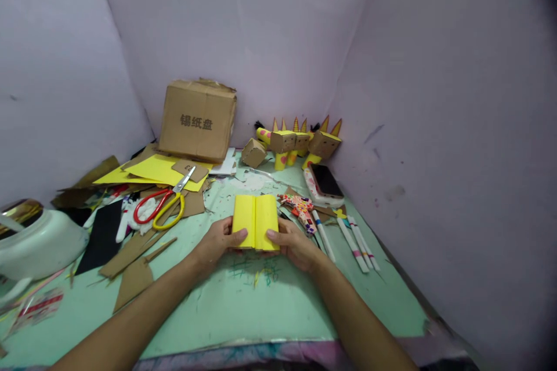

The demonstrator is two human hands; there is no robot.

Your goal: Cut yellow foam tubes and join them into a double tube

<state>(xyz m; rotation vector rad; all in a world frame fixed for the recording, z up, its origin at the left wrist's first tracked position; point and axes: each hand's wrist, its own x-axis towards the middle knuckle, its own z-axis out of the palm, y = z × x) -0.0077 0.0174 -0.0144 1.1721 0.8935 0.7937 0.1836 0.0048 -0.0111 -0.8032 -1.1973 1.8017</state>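
Both hands hold a yellow paper-covered piece [255, 221] with a seam down its middle, just above the green table. My left hand [223, 239] grips its left side, thumb on the front face. On the right side, my right hand [292, 239] does the same, thumb also in front and fingers behind. The fingers behind the piece are partly hidden. Just past my right hand lies a patterned glue gun [300, 208], with a white marker [322, 235] beside it. Red-and-yellow-handled scissors [167, 203] rest on scraps to the left.
A cardboard box [198, 122] stands at the back left behind yellow sheets [156, 168]. Giraffe-like cardboard figures [324, 142] and a small cardboard cube [253, 153] stand at the back. A phone [326, 181] lies at the right; a white pot-like container [39, 246] is far left.
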